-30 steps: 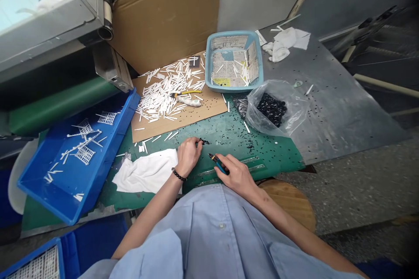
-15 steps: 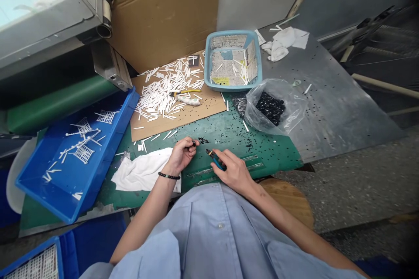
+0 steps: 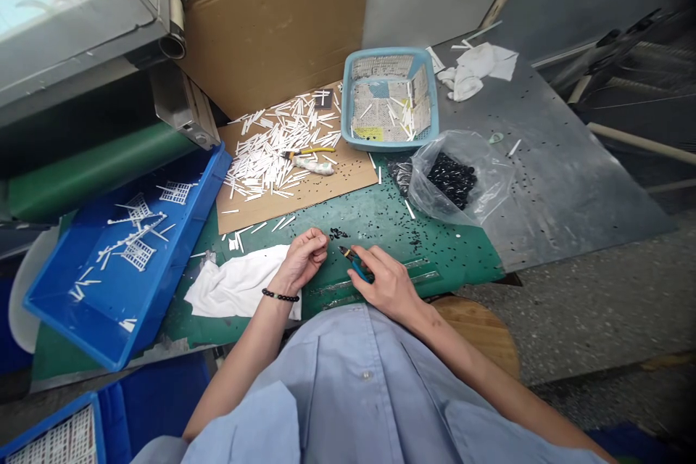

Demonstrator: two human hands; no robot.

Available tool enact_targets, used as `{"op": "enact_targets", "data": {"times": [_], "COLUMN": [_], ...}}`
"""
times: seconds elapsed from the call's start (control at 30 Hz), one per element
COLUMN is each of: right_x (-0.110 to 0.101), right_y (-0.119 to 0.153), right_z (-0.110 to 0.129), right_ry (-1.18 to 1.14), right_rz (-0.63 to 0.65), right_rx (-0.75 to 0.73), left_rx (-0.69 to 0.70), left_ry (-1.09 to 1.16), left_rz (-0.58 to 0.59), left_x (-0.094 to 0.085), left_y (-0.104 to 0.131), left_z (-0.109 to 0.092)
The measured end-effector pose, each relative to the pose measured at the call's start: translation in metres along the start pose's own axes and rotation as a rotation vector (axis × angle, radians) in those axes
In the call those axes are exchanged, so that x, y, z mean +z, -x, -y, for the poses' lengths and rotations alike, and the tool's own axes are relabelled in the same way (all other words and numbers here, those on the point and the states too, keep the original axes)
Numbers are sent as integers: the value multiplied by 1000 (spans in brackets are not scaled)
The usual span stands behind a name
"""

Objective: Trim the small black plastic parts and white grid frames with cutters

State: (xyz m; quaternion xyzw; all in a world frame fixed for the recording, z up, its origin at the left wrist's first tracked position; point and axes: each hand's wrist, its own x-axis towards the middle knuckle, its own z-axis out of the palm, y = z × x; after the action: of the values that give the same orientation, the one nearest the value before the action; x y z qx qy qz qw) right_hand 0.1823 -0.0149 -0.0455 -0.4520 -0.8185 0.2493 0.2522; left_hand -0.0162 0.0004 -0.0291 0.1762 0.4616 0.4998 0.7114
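My left hand (image 3: 305,258), with a dark bead bracelet at the wrist, is closed in a pinch above the green mat. Whatever lies between its fingertips is too small or hidden to name. My right hand (image 3: 387,280) is wrapped round cutting pliers (image 3: 356,262) with blue-green handles, their jaws pointing up and left. Just beyond both hands lies a small cluster of black pieces (image 3: 339,233). A clear plastic bag (image 3: 489,181) holds many black pieces (image 3: 451,180). Behind my left wrist a white cloth (image 3: 233,286) is spread on the mat.
White sticks (image 3: 272,152) and yellow-handled pliers (image 3: 312,151) lie on cardboard (image 3: 353,185). A light-blue basket (image 3: 346,98) stands behind. At left is a blue tray (image 3: 179,261) with white plastic frames. White cloths (image 3: 478,69) lie at the back right of the grey tabletop (image 3: 570,181).
The dark piece seen at my left fingertips no longer shows, and those fingers have turned slightly. My right hand and its pliers have barely moved. The view has shifted slightly.
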Motion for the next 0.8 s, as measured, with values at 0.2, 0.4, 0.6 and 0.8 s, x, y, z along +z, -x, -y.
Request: {"op": "enact_targets", "data": {"times": [0.2, 0.4, 0.6, 0.8], "right_x": [-6, -12, -13, -17], "right_y": [-5, -6, -5, -6], "right_z": [3, 6, 7, 9], "right_ry": [219, 321, 343, 366], "right_rz": [56, 120, 165, 202], "right_rx": [-74, -98, -102, -93], "left_rx": [-49, -64, -75, -64], "left_ry": [-82, -129, -108, -158], "left_rz": [6, 23, 59, 68], "left_x": [-9, -16, -15, -17], "left_y": [5, 11, 14, 13], "left_z": [11, 16, 14, 14]}}
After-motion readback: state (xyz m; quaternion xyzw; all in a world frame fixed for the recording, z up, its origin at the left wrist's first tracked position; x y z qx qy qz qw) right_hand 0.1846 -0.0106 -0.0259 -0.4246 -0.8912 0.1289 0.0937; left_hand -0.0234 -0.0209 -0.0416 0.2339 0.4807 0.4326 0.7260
